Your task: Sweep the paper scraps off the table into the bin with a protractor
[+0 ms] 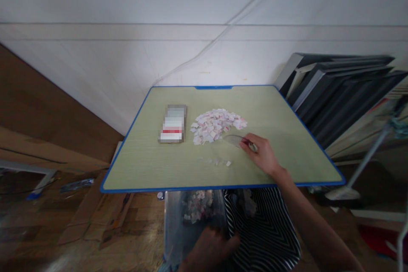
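My right hand (260, 153) is closed around slim tweezers (235, 138), their tips blurred at the lower right edge of a pile of small paper pieces (215, 125). The pieces are white and pinkish and lie loose on a pale green folding table (159, 165) with a blue rim. Closer to me, a few stray paper bits (228, 163) lie apart from the pile. Below the table's front edge is my left hand (212, 246), thumb held away from the fingers, with nothing visible in it. It hovers over a clear plastic tub (172, 221) holding more paper pieces (199, 206).
A phone-shaped device (173, 124) with a pixelated screen lies left of the pile. Dark flat panels (334, 89) lean at the right, near a broom (347, 191). Black-and-white striped fabric (264, 229) is beside the tub. Cardboard (86, 216) lies on the wooden floor.
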The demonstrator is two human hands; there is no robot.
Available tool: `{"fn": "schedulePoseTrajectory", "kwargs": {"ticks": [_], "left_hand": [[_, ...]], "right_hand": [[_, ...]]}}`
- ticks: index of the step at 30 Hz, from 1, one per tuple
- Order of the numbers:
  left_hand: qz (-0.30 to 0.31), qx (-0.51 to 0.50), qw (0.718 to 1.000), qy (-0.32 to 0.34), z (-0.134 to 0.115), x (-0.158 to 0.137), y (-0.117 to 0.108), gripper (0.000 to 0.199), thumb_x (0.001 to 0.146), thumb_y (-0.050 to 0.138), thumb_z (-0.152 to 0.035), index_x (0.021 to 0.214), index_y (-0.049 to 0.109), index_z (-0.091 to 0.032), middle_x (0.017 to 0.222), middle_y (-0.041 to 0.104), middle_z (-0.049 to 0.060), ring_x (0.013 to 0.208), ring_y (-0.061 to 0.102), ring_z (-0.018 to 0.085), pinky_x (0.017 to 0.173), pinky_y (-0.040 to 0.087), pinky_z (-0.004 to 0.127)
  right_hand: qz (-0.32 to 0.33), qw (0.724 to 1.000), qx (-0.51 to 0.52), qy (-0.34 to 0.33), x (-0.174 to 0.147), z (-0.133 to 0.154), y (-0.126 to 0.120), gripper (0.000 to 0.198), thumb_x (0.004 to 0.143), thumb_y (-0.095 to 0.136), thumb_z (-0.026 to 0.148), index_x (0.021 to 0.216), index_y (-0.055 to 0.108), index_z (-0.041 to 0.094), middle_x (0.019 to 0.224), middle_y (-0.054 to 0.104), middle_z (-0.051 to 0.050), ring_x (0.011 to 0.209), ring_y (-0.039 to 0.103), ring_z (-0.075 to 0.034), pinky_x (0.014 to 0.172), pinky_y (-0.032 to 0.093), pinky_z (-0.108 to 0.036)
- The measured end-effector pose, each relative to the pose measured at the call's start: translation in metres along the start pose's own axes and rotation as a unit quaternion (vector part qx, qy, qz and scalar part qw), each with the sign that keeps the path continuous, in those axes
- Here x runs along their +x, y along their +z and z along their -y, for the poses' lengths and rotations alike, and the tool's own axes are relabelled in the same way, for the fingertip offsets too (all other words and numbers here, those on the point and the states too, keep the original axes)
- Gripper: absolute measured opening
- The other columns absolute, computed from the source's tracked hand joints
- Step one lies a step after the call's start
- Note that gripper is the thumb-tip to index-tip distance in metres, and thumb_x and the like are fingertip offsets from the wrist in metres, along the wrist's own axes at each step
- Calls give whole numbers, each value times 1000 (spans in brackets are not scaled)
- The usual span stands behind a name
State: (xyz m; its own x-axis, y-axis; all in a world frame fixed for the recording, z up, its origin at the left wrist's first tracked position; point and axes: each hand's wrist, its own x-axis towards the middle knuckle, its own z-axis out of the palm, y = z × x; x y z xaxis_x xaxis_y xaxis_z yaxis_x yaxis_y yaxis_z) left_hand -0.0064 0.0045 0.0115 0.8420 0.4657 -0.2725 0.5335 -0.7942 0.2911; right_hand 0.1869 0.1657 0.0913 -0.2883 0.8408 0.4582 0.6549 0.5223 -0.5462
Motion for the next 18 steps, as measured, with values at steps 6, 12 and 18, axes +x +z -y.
{"fn": "schedulePoseTrajectory", "kwargs": {"ticks": [6, 12, 18], "left_hand": [[4, 6, 1000, -7, -1, 2, 2, 37, 84, 48, -14, 119, 38, -17, 84, 64, 7, 69, 62, 20, 54, 51, 27], [-16, -1, 1000, -2, 0, 1, 8, 37, 85, 47, -14, 120, 36, -18, 86, 64, 7, 70, 62, 19, 55, 50, 26], [-18, 3, 1000, 4, 0, 1, 6, 37, 84, 48, -15, 119, 36, -16, 87, 63, 8, 71, 61, 20, 55, 50, 27]], "right_hand": [[56, 998, -9, 14, -20, 2, 0, 15, 82, 46, 19, 67, 48, 18, 61, 51, -1, 58, 50, -12, 54, 39, -23], [45, 999, 24, 2, -22, 12, 3, 12, 84, 45, 22, 73, 49, 19, 66, 56, -2, 62, 55, -14, 57, 43, -24], [68, 997, -1, 30, -41, 6, -23, 11, 87, 42, 23, 79, 48, 19, 68, 55, -2, 62, 55, -15, 57, 42, -26]]}}
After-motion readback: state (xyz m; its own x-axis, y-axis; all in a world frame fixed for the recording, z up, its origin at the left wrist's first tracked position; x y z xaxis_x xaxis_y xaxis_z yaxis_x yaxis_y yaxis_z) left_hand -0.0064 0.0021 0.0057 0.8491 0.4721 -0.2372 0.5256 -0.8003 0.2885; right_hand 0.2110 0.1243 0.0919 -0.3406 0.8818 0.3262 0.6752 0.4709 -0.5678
